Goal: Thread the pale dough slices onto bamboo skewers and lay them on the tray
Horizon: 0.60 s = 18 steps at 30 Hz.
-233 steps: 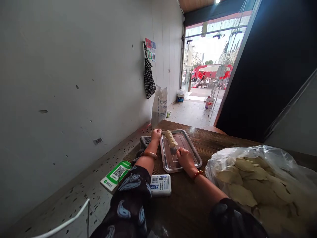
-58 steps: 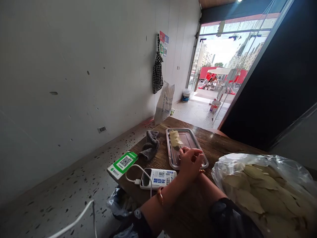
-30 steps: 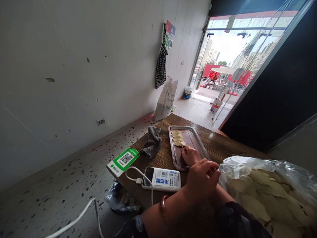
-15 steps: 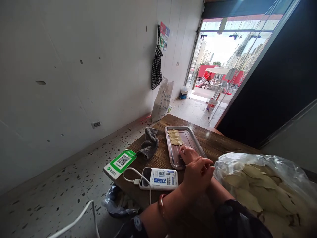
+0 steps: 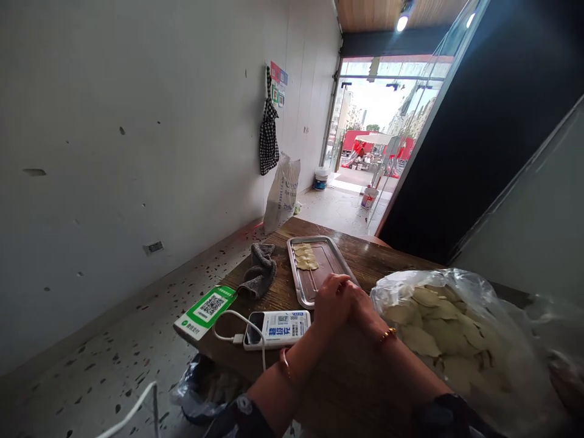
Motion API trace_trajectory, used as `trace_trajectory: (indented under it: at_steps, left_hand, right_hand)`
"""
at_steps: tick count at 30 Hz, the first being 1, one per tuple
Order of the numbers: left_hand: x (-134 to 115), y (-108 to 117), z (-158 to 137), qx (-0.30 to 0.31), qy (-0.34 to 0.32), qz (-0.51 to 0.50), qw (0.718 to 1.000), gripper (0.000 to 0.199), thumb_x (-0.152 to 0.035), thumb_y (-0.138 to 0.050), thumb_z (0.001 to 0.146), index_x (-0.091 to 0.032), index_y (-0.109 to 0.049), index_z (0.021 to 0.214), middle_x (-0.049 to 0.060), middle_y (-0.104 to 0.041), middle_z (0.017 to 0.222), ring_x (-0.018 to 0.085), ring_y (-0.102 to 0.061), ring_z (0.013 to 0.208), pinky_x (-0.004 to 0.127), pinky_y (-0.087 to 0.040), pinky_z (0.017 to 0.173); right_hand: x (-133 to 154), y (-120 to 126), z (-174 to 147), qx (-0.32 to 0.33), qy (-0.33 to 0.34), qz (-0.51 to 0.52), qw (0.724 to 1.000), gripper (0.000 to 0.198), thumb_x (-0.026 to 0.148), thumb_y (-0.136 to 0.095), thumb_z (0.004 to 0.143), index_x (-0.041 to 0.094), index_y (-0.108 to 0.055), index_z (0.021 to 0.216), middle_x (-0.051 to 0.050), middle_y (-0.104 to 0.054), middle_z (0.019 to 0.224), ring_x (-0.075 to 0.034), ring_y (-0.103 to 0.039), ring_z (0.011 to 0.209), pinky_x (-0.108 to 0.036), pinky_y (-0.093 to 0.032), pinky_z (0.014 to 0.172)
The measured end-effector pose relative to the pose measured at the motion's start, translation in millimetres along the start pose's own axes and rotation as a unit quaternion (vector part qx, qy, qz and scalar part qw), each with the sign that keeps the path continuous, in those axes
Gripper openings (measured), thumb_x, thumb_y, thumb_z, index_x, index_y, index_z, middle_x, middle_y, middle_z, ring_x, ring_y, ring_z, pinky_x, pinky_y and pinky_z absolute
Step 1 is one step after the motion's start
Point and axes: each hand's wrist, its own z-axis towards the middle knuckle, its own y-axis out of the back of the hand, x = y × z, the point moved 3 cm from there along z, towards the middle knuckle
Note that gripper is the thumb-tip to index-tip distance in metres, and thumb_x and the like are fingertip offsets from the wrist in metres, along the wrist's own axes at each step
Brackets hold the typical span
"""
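Observation:
My left hand, with a smooth bangle on its wrist, and my right hand, with a gold beaded bracelet, meet over the near right edge of a metal tray. Their fingers are curled in against each other. Whatever is between them is hidden. On the tray's far left part lie flat, pale yellow pieces in overlapping rows, with a thin stick showing at the near end. Right of my hands, an open clear plastic bag holds many similar pale, thin, rounded slices.
Left of the tray lies a grey cloth. Nearer are a white power bank with a white cable and a green QR-code sign at the edge of the wooden table. Below hangs a lined bin.
My right hand has drawn back from the pieces on the tray and met my left hand. My left hand's raised fingers have curled in. The view has shifted slightly.

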Motion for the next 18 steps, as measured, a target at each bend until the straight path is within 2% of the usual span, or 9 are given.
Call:
trace_trajectory:
  at_steps: [2,4,8,11,15,18]
  left_hand:
    - [8,-1,4,-0.004,0.002,0.005,1.0,0.016,-0.021,-0.053,0.084,-0.02,-0.062,0.097,0.002,-0.063,0.085,0.013,-0.06,0.075,0.026,-0.049,0.069]
    - [15,-2,8,-0.002,0.005,0.019,1.0,0.017,-0.023,-0.052,0.084,-0.02,-0.062,0.098,0.001,-0.063,0.083,0.012,-0.059,0.071,0.025,-0.049,0.067]
    - [20,-4,15,0.004,0.03,0.039,0.999,0.021,-0.03,-0.053,0.081,-0.019,-0.063,0.097,0.002,-0.064,0.081,0.013,-0.059,0.065,0.027,-0.049,0.063]
    - [12,-4,20,0.008,0.052,0.049,0.997,0.028,-0.037,-0.055,0.08,-0.019,-0.062,0.101,0.002,-0.065,0.085,0.014,-0.061,0.066,0.028,-0.049,0.063]
    - [-9,-5,26,0.046,0.062,0.035,0.996,0.034,-0.041,-0.056,0.08,-0.019,-0.062,0.105,0.001,-0.066,0.085,0.016,-0.065,0.069,0.028,-0.051,0.065]
    - [-29,-18,20,0.056,0.069,0.013,0.996,0.035,-0.042,-0.058,0.079,-0.018,-0.063,0.104,0.001,-0.066,0.082,0.015,-0.066,0.069,0.028,-0.051,0.065]
  right_hand:
    - [-6,20,-15,-0.014,-0.026,-0.006,1.0,0.024,0.022,-0.047,0.094,0.021,-0.069,0.102,-0.007,-0.069,0.091,-0.019,-0.066,0.08,-0.029,-0.052,0.07]
    - [-14,44,-38,-0.054,-0.056,0.004,0.997,0.027,0.023,-0.045,0.093,0.02,-0.068,0.107,-0.008,-0.069,0.094,-0.021,-0.066,0.086,-0.032,-0.051,0.075]
    - [-33,91,-108,-0.135,-0.112,0.051,0.983,0.028,0.026,-0.046,0.091,0.021,-0.068,0.107,-0.008,-0.071,0.101,-0.022,-0.066,0.092,-0.033,-0.051,0.082]
    - [-49,119,-169,-0.163,-0.172,0.061,0.97,0.028,0.03,-0.047,0.091,0.021,-0.068,0.107,-0.008,-0.072,0.1,-0.022,-0.066,0.093,-0.034,-0.051,0.082]
    - [-76,150,-239,-0.19,-0.25,0.043,0.948,0.03,0.035,-0.046,0.091,0.021,-0.07,0.104,-0.008,-0.072,0.101,-0.024,-0.066,0.094,-0.035,-0.05,0.082]
    - [-99,170,-282,-0.208,-0.321,0.009,0.924,0.036,0.04,-0.045,0.09,0.019,-0.07,0.103,-0.01,-0.072,0.1,-0.025,-0.066,0.093,-0.036,-0.05,0.082]
